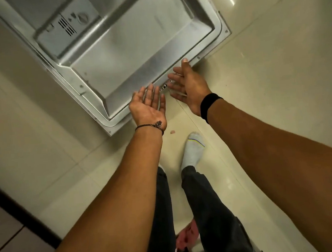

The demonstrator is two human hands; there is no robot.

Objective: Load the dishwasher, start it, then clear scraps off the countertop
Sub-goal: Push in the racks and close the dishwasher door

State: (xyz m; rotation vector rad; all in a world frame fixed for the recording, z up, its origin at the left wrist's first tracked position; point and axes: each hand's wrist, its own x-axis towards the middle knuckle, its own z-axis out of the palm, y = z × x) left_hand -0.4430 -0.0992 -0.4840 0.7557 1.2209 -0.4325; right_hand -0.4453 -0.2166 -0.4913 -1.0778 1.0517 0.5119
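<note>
Cream tiled floor [279, 95], steel dishwasher door [126, 49]

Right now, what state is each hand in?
Left hand: open, palm up, at the edge of the dishwasher door.
Right hand: open, at that edge too.

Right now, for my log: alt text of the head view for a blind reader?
The left hand, palm up, and the right hand, thumb at the rim, reach open toward the near edge of a lowered steel dishwasher door. A socked foot stands on pale floor tiles below.
</note>
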